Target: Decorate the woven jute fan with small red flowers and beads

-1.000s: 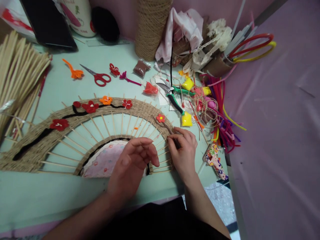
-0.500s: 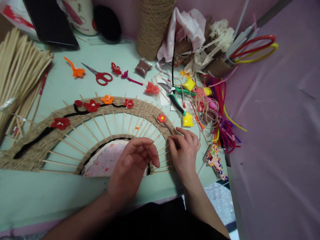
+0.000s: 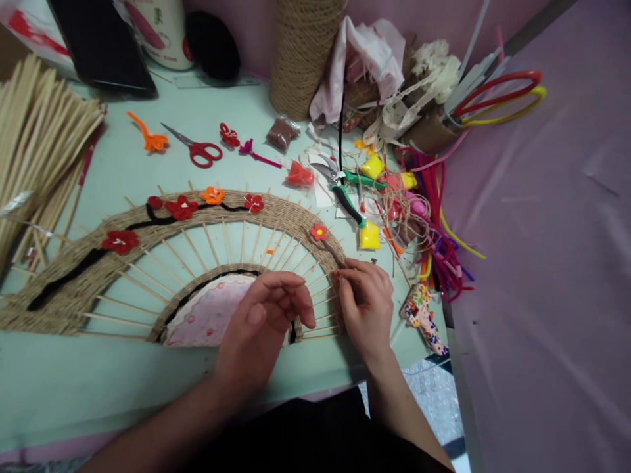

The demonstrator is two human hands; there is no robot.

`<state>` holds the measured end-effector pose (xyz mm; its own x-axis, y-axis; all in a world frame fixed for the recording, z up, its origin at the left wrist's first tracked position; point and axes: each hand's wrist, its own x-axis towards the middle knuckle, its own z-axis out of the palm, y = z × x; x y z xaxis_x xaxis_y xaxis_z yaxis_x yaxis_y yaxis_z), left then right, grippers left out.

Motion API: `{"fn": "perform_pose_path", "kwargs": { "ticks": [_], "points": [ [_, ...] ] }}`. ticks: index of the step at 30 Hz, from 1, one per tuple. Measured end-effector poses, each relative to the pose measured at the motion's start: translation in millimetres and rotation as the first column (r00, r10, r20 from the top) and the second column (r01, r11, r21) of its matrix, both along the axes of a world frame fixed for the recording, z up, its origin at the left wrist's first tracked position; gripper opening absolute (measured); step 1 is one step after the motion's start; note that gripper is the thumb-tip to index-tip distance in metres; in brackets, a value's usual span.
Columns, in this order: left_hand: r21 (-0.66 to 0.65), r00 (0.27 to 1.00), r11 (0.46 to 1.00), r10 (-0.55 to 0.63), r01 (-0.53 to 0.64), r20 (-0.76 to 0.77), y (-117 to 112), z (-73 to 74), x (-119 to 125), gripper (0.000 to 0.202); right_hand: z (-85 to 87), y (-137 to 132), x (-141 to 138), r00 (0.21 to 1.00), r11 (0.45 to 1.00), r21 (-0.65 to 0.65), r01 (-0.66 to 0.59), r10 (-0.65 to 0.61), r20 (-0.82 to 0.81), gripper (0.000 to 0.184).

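Observation:
A fan-shaped woven piece [image 3: 283, 209] of twine and thin sticks lies on the table, bearing black and brown branch strips. Red and orange flowers [image 3: 181, 207] dot its left and top; a small red flower with a yellow centre [image 3: 318, 232] sits on its right side. My left hand [image 3: 266, 328] hovers over the pink patterned cloth half-circle [image 3: 207, 312], fingers loosely curled and apart, holding nothing. At the band's right end, my right hand [image 3: 367, 305] pinches a tiny red piece [image 3: 338, 274] between thumb and fingertips beside the brown strip. Its palm is hidden.
Green-handled pruners [image 3: 348, 197], red scissors [image 3: 203, 154] and clay packets [image 3: 369, 235] lie behind the fan. A flower-patterned glue gun [image 3: 424, 318] is right of my right hand. Bundled sticks [image 3: 37, 138] stand left; a twine spool [image 3: 303, 59] rises at the back.
My right hand has drawn back slightly from the band, and its fingertips have shifted, showing the tiny red piece. My left hand has stayed almost still.

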<state>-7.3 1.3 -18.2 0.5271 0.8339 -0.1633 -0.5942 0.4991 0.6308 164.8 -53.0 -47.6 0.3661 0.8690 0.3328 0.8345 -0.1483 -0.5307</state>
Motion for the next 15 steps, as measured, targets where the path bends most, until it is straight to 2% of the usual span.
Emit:
{"fn": "perform_pose_path", "kwargs": {
  "ticks": [8, 10, 11, 12, 13, 15],
  "points": [
    [0.048, 0.999, 0.999, 0.017, -0.015, -0.038, -4.0, -7.7, 0.4, 0.033, -10.8, 3.5, -0.4, 0.998, 0.998, -0.066, 0.02, -0.015, 0.063, 0.011],
    [0.157, 0.984, 0.987, 0.062, -0.035, -0.169, -5.7, -7.6, 0.3, 0.025, -11.0, 4.0, -0.6, 0.997, 0.997, -0.071, 0.027, -0.022, 0.075, 0.01],
    [0.265, 0.955, 0.964, 0.098, -0.021, -0.28, -5.7, -6.6, 1.0, 0.02, -10.7, 4.1, -0.8, 0.996, 0.997, -0.072, 0.029, -0.024, 0.08, 0.01],
    [0.398, 0.901, 0.917, 0.145, 0.033, -0.409, -4.9, -5.2, 2.5, 0.017, -10.2, 4.0, -0.9, 0.996, 0.997, -0.074, 0.029, -0.023, 0.086, 0.01],
    [0.526, 0.816, 0.84, 0.206, 0.136, -0.54, -3.5, -3.7, 5.0, 0.017, -9.6, 3.9, -1.0, 0.996, 0.997, -0.075, 0.027, -0.02, 0.09, 0.01],
    [0.652, 0.583, 0.636, 0.365, 0.413, -0.725, 0.3, -2.1, 13.2, 0.022, -8.8, 3.2, -1.0, 0.995, 0.997, -0.077, 0.023, -0.016, 0.095, 0.012]
  ]
}}
